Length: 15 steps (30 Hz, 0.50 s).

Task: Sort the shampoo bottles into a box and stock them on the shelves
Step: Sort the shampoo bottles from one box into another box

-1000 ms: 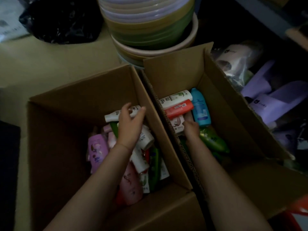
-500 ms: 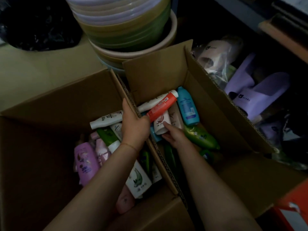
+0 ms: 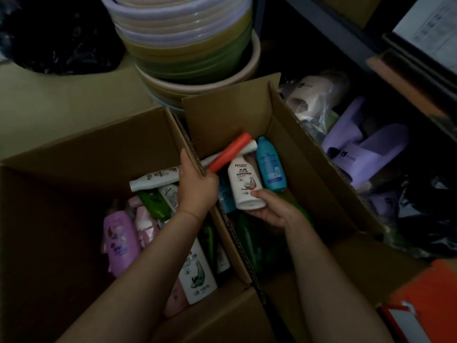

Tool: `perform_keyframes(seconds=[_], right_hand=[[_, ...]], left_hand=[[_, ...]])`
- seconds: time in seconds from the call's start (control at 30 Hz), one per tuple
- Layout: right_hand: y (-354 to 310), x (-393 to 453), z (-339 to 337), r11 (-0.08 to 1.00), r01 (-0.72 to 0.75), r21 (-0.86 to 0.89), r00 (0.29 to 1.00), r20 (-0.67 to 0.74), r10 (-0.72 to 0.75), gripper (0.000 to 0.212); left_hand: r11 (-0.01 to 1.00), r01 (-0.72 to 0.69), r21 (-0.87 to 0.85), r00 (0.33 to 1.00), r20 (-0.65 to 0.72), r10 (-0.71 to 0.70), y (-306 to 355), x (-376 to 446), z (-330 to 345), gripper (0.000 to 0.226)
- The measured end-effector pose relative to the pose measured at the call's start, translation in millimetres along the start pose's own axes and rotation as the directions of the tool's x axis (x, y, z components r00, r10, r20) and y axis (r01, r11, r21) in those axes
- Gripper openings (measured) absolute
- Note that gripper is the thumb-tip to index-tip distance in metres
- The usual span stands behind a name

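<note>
Over the shared wall between the two boxes, the left hand (image 3: pixel 197 189) gripped a red bottle (image 3: pixel 230 152); the right hand (image 3: pixel 270 209) gripped a white bottle (image 3: pixel 243 185) inside the right box (image 3: pixel 309 154). Many bottles remained in the left box (image 3: pixel 86 154); sorting looked unfinished, shelf stocking not begun.

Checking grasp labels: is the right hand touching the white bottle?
Touching. The head view shows the right hand cupping the white bottle's base, thumb against its side.

Shop stockroom, dim, open cardboard boxes (image 3: pixel 148 134) of assorted shampoo bottles (image 3: pixel 120 238) on the floor, stacked plastic basins (image 3: pixel 188 53), bagged purple slippers (image 3: pixel 366 154), metal shelving (image 3: pixel 346 33) alongside
</note>
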State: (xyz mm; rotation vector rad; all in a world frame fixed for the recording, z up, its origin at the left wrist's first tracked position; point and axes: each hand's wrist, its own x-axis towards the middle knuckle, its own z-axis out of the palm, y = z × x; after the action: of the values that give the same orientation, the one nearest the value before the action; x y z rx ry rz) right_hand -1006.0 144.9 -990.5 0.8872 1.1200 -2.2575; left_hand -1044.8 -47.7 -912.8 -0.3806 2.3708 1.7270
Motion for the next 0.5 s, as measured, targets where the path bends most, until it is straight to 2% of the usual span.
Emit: perform_keyframes(seconds=[0.13, 0.23, 0.33, 0.4, 0.47, 0.5], right_hand=[[-19, -26, 0, 0.998, 0.06, -0.005, 0.968, 0.244, -0.057, 0.094], [-44, -49, 20, 0.984, 0.133, -0.116, 0.914, 0.398, -0.076, 0.103], [-68, -73, 55, 0.907, 0.255, -0.335, 0.874, 0.482, -0.067, 0.091], [-78, -90, 81, 0.826, 0.322, -0.463, 0.872, 0.485, -0.069, 0.079], [-80, -104, 110, 0.715, 0.421, -0.559, 0.849, 0.521, -0.092, 0.046], [-77, -110, 126, 0.667, 0.456, -0.589, 0.839, 0.535, -0.101, 0.029]], left_hand=[[1.0, 0.005, 0.006, 1.0, 0.003, -0.005, 2, -1, -1, 0.092], [1.0, 0.005, -0.002, 0.999, 0.041, -0.005, 6, -2, -4, 0.092], [0.997, 0.041, -0.06, 0.995, 0.098, -0.035, 14, -6, -16, 0.084], [0.981, 0.035, -0.193, 0.998, 0.051, -0.026, 31, -16, -35, 0.069], [0.918, -0.025, -0.395, 0.998, 0.043, 0.046, 53, -28, -61, 0.047], [0.888, -0.041, -0.459, 0.991, 0.096, 0.096, 61, -32, -73, 0.048]])
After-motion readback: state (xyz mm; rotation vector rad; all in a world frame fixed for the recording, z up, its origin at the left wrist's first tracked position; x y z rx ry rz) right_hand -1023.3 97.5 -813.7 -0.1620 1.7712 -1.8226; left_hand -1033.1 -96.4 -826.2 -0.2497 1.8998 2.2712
